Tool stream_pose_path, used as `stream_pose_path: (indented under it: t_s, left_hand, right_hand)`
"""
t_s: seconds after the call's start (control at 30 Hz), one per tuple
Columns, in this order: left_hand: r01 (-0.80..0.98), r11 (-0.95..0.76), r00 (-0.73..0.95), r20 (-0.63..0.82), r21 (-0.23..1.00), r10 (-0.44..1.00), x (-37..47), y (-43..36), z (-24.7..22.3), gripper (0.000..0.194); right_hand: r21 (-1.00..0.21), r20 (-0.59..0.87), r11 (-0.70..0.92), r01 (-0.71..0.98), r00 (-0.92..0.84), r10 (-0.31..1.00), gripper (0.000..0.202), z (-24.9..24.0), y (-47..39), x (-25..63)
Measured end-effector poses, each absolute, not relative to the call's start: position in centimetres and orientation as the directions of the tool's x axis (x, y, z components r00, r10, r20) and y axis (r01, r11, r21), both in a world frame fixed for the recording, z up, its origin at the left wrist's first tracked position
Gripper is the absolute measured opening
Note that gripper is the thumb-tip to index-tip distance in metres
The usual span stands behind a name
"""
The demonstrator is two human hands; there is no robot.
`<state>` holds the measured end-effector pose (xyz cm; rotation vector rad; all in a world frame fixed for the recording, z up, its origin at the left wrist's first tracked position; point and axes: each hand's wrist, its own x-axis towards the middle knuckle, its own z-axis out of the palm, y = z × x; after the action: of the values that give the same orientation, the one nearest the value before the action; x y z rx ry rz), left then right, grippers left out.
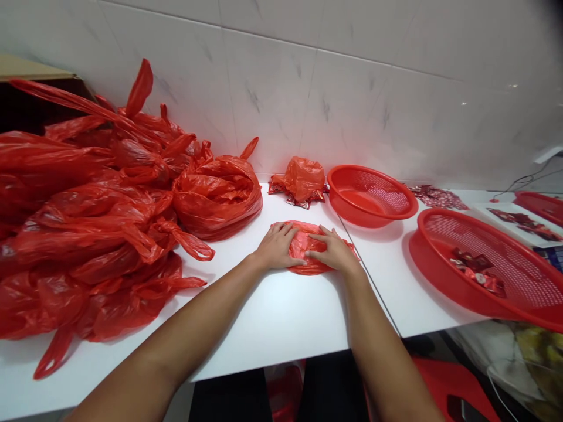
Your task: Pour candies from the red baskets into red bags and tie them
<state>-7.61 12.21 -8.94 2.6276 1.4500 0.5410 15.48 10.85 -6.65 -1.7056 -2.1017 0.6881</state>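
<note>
A flattened red plastic bag [308,267] lies on the white table [281,316] in front of me. My left hand [278,246] rests on its left part with the fingers spread. On its right part lies my right hand [331,248], fingers also apart. Between the two hands a lighter, pinkish patch of the bag shows. Neither hand is closed round anything. Just behind them, a crumpled red bag [304,177] sits on small shiny red packets [301,203] near the wall.
Knotted, filled red bags [97,223] are heaped at left, beside an open red bag [217,196]. A red basket [372,199] stands behind at right; a larger one [440,269] nearer holds small packets [481,278]. The tiled wall [272,94] bounds the table.
</note>
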Motion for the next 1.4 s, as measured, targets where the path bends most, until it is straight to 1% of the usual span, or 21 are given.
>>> stream_pose_path:
  t_s: [0.07,0.2,0.27,0.33,0.43,0.53,0.67,0.77,0.9,1.0,1.07,1.1,1.13,1.17,1.2,1.23,1.27,1.3,1.33,1.37,1.4]
  left_hand:
    - [0.795,-0.553,0.495,0.261,0.249,0.829,-7.6,12.2,-9.0,0.101]
    - [0.778,-0.573,0.525,0.235,0.256,0.818,-7.6,12.3,-9.0,0.103]
    - [0.776,-0.579,0.541,0.208,0.250,0.815,-7.5,12.3,-9.0,0.104]
    - [0.779,-0.580,0.551,0.182,0.237,0.814,-7.5,12.4,-9.0,0.106]
    - [0.787,-0.575,0.556,0.145,0.225,0.818,-7.6,12.4,-9.1,0.109]
    - [0.793,-0.570,0.560,0.109,0.217,0.821,-7.7,12.5,-9.2,0.110]
    - [0.803,-0.554,0.557,0.055,0.217,0.829,-7.5,12.5,-8.9,0.109]
    - [0.819,-0.528,0.538,0.018,0.224,0.843,-7.1,12.1,-8.6,0.107]
    - [0.825,-0.514,0.516,0.058,0.233,0.855,-6.1,10.4,-8.7,0.104]
    - [0.827,-0.517,0.518,0.062,0.222,0.853,-5.1,8.4,-9.2,0.106]
    - [0.832,-0.511,0.510,0.066,0.216,0.858,-4.5,6.9,-9.6,0.107]
    - [0.837,-0.504,0.500,0.076,0.215,0.863,-4.3,6.2,-9.7,0.107]
    - [0.841,-0.497,0.490,0.090,0.214,0.867,-4.1,5.7,-9.8,0.107]
    - [0.844,-0.493,0.483,0.102,0.212,0.870,-4.0,5.2,-9.9,0.107]
    - [0.845,-0.492,0.480,0.110,0.210,0.871,-4.0,4.8,-9.9,0.106]
    - [0.843,-0.496,0.481,0.118,0.209,0.869,-4.1,4.6,-9.9,0.106]
    - [0.839,-0.502,0.486,0.127,0.210,0.865,-4.2,4.4,-9.8,0.107]
    - [0.833,-0.510,0.492,0.135,0.212,0.860,-4.3,4.4,-9.7,0.107]
    - [0.827,-0.520,0.499,0.147,0.214,0.854,-4.3,4.4,-9.6,0.107]
    - [0.819,-0.531,0.506,0.164,0.216,0.847,-4.4,4.4,-9.4,0.106]
    - [0.809,-0.546,0.515,0.188,0.218,0.837,-4.4,4.5,-9.3,0.105]
  right_hand:
    - [-0.534,-0.082,0.115,0.837,-0.186,0.979,0.075,-6.7,11.0,15.5]
    - [-0.443,-0.190,0.034,0.896,-0.131,0.973,0.100,-7.0,11.3,15.3]
    - [-0.389,-0.243,0.030,0.921,-0.134,0.961,0.110,-7.1,11.6,15.2]
    - [-0.333,-0.298,0.037,0.942,-0.142,0.944,0.115,-7.2,11.8,15.0]
    - [-0.233,-0.372,0.054,0.971,-0.140,0.918,0.115,-7.3,12.0,14.6]
    - [-0.162,-0.407,0.062,0.985,-0.124,0.905,0.112,-7.4,12.1,14.3]
    - [-0.129,-0.433,0.053,0.990,-0.104,0.895,0.113,-7.2,12.3,14.0]
    - [-0.137,-0.430,0.056,0.989,-0.110,0.896,0.112,-7.1,12.2,14.0]
    - [-0.199,-0.403,0.053,0.979,-0.131,0.906,0.114,-7.1,10.9,14.8]
    - [-0.253,-0.381,0.051,0.966,-0.147,0.913,0.118,-7.3,9.0,15.7]
    - [-0.313,-0.325,0.052,0.948,-0.159,0.932,0.116,-7.3,7.3,16.2]
    - [-0.365,-0.270,0.064,0.929,-0.171,0.947,0.111,-7.3,6.3,16.4]
    - [-0.438,-0.189,0.087,0.895,-0.187,0.964,0.103,-7.2,5.3,16.8]
    - [-0.532,-0.083,0.120,0.838,-0.193,0.978,0.090,-7.1,4.3,17.3]
    - [-0.636,0.043,0.149,0.757,-0.158,0.986,0.075,-7.1,3.2,18.1]
    - [-0.738,0.171,0.167,0.654,-0.057,0.984,0.061,-7.0,2.2,19.3]
    - [-0.827,0.277,0.185,0.531,0.099,0.956,0.048,-7.0,1.1,20.9]
    - [-0.897,0.331,0.181,0.404,0.340,0.880,0.042,-7.1,0.1,23.0]
    - [-0.941,0.320,0.181,0.287,0.571,0.756,0.043,-7.2,-0.9,25.5]
    - [-0.960,0.276,0.209,0.186,0.752,0.599,0.043,-7.3,-1.8,28.4]
    - [-0.967,0.199,0.235,0.100,0.872,0.446,0.040,-7.5,-2.5,31.4]
